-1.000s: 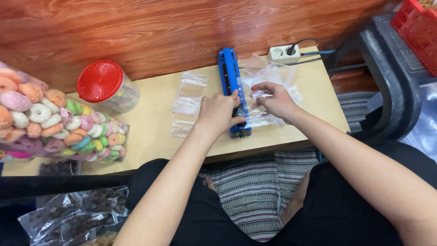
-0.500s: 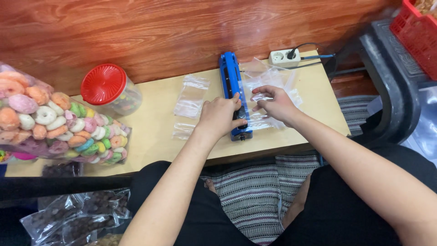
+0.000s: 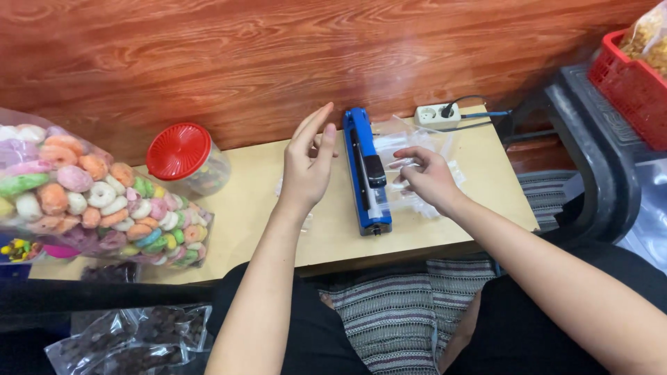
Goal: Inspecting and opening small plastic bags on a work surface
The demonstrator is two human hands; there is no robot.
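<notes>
Since the left hand [image 3: 309,163] came up off the sealer [image 3: 366,170], here is how things lie, from near to far.

Near, low left: a clear bag of dark bits [image 3: 132,344] lies on the floor by the person's lap.
Near, low middle: a striped cloth [image 3: 389,323] shows between the knees.
What changed: half a second ago the left hand pressed down on the blue bar. Now it is up in the air, left of the bar, and off it.
Left hand: open, fingers loose and spread, holding nothing.
Right hand [image 3: 427,180]: it stayed on the right side of the sealer. Its fingertips pinch a small clear bag [image 3: 403,163] at the edge.
What that means: the press looks done, I think, and the small bag may be ready to come out.
Sealer: a long blue bar in the middle of the table [image 3: 243,208], running from the near edge to the far edge.
More small bags [image 3: 417,205]: they lie under and beside the right hand, to the right of the sealer.
Middle left: a big bag of ring snacks [image 3: 90,194] in many colours sits at the left end of the table.
Behind it: a jar [image 3: 184,156] with a red lid stands near the wall.
In the way: nothing sits between the hands and the sealer. The loose bags lie close, so a wrong one could get picked.
Far, upper middle: a white plug strip [image 3: 438,113] with a cord lies by the wooden wall.
Far, upper right: a red basket [image 3: 625,76] sits on a dark stand.
</notes>
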